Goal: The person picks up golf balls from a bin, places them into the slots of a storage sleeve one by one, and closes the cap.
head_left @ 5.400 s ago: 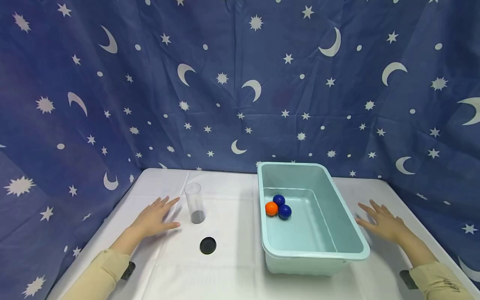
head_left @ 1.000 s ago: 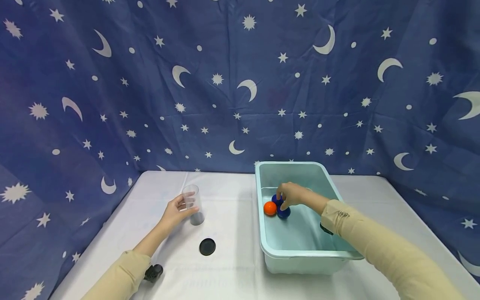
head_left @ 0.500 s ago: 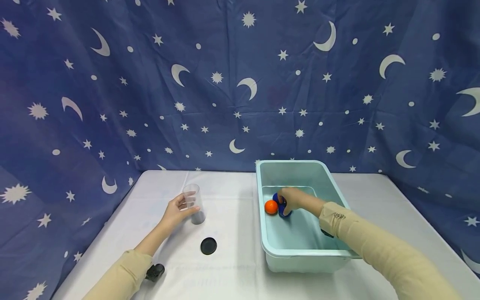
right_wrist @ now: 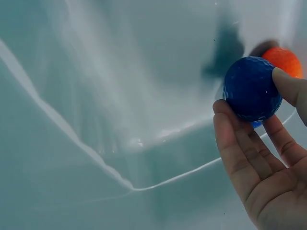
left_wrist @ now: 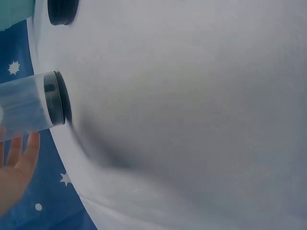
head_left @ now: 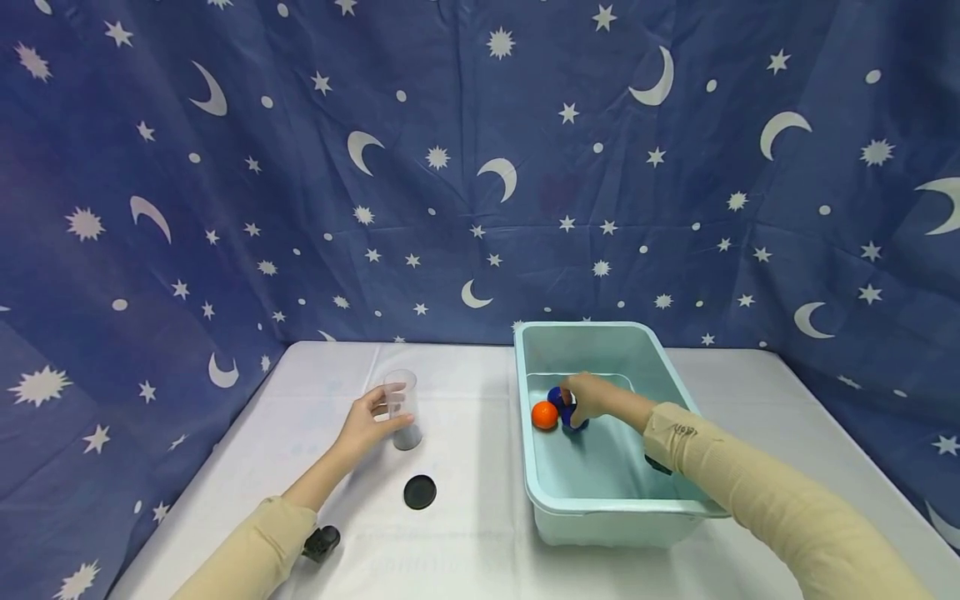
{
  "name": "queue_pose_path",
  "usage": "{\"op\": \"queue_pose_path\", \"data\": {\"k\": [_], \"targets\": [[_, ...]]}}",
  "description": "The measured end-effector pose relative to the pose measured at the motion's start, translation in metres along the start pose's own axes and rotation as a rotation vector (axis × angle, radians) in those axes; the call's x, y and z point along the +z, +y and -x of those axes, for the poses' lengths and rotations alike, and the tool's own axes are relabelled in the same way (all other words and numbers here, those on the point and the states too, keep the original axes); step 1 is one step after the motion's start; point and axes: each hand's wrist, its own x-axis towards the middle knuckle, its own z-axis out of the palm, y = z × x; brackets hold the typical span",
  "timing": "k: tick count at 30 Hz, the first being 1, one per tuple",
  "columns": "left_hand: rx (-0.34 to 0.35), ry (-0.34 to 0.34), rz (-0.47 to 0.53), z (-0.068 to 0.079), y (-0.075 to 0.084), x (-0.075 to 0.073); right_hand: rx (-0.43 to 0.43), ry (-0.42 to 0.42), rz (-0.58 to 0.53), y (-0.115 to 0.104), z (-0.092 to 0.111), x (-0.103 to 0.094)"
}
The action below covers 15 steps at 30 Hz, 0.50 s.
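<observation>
My left hand (head_left: 366, 429) grips a clear plastic cylinder (head_left: 408, 407) with thumb and fingers round its side. The cylinder stands upright on the white table, and its dark base (left_wrist: 56, 98) shows in the left wrist view. Inside the pale teal bin, my right hand (head_left: 591, 395) pinches a blue golf ball (right_wrist: 252, 88) between thumb and fingertips. An orange ball (head_left: 544, 415) and a second blue ball (head_left: 557, 396) sit beside it on the bin floor. In the right wrist view that second blue ball is mostly hidden behind the held one.
The pale teal bin (head_left: 600, 506) stands right of the table's middle, its walls rising round my right hand. A black round lid (head_left: 420, 492) lies on the white tablecloth (head_left: 465, 467) in front of the cylinder. A blue curtain with stars and moons (head_left: 420, 108) hangs behind.
Earlier both hands were spread near the table's sides; now each holds something. Over the last half second the cylinder has shifted slightly right, and the pinched blue ball has moved slightly.
</observation>
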Motion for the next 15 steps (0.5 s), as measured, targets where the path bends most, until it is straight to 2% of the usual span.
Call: {"op": "queue_pose_path", "data": {"k": [7,15], "targets": [[0.018,0.019,-0.022,-0.005,0.006,0.010,-0.022,-0.004,0.016,-0.001,0.003,-0.007],[0.038,0.052,-0.048,-0.007,0.014,0.018,-0.002,-0.042,0.034,-0.003,0.011,-0.012]]}}
